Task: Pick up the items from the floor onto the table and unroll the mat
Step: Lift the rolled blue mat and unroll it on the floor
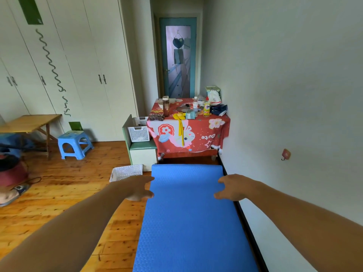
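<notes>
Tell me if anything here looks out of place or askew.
A white basket lies tipped on the wooden floor left of the blue mat, not on the table. A yellow strap dangles over the tablecloth edge.

A home bedroom: tall wardrobe, wooden floor, cluttered cloth-covered table.

A wooden plank floor runs between pale wardrobe doors on the left and a plain white wall on the right. At the far end stands a teal-framed door with frosted glass. A blue plastic stool sits beside a wooden folding table near the wardrobe.
</notes>
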